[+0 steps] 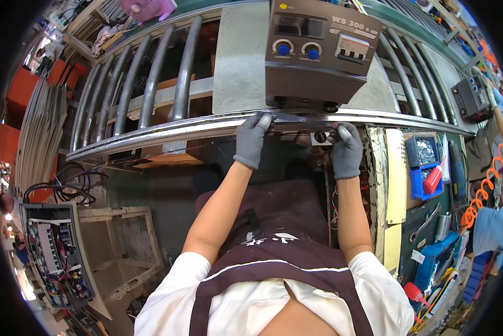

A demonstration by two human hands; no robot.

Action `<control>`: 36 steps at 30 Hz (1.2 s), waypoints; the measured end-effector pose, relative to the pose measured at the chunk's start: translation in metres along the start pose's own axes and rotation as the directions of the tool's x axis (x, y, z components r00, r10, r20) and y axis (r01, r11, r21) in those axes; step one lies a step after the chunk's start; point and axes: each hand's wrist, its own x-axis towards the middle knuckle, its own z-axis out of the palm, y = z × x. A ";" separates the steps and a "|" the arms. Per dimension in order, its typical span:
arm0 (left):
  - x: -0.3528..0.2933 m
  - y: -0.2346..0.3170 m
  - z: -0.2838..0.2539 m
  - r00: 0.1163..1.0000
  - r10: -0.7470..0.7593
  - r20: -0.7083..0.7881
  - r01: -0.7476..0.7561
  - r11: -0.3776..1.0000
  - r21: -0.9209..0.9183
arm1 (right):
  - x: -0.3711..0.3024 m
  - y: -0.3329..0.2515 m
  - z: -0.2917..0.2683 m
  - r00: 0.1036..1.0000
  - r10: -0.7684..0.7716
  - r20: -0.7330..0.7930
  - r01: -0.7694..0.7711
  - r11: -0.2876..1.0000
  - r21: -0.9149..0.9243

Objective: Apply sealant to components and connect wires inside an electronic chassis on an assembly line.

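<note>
Both my hands wear grey gloves and are raised at the near rail (201,124) of the roller conveyor. Between them runs a dark flat strip (296,119) with a small pale mark. My left hand (251,141) grips its left end, thumb on top. At the other end my right hand (347,151) is closed, with a small dark piece with a red spot at the fingertips; what exactly it pinches is partly hidden. Just beyond stands a brown-grey box-shaped machine (321,56) with two blue knobs, a dark display and a switch panel, resting on a metal plate (239,61).
Metal rollers (150,84) flank the plate. At right, a bench holds blue bins (422,151) of small parts, a red-handled tool (432,180), a wrench (425,223) and an orange coiled hose (475,210). An opened unit with wiring (55,255) stands at left beside a worn frame (150,246).
</note>
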 end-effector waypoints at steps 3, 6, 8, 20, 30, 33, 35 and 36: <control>0.007 0.009 0.009 0.985 0.172 0.024 -0.172 0.938 0.302 | 0.010 0.000 -0.001 0.996 -0.083 -0.028 0.080 0.993 -0.081; 0.022 0.002 0.014 0.984 0.178 -0.008 -0.175 0.976 0.133 | 0.022 0.001 0.000 0.996 -0.079 -0.046 0.073 0.990 -0.122; 0.029 -0.001 0.016 0.990 0.137 -0.035 -0.134 0.989 0.065 | 0.030 0.003 0.002 0.991 -0.097 -0.089 0.086 0.989 -0.123; 0.042 0.002 0.019 0.999 -0.013 0.049 0.019 0.992 -0.125 | 0.052 0.009 -0.006 0.997 -0.054 -0.052 0.050 0.996 -0.076; 0.043 0.003 0.020 0.997 -0.023 0.075 0.030 0.995 -0.091 | 0.056 0.014 -0.012 0.998 -0.056 -0.014 0.056 0.998 0.001; 0.043 0.004 0.019 0.995 -0.029 0.096 0.036 0.996 -0.080 | 0.056 0.014 -0.011 0.999 -0.051 -0.009 0.051 0.999 0.011; 0.044 0.004 0.019 0.994 -0.031 0.109 0.039 0.997 -0.069 | 0.056 0.014 -0.012 0.999 -0.051 -0.008 0.052 0.998 0.023; 0.044 0.004 0.020 0.994 -0.027 0.107 0.035 0.997 -0.074 | 0.057 0.015 -0.012 0.999 -0.050 -0.011 0.050 0.998 0.036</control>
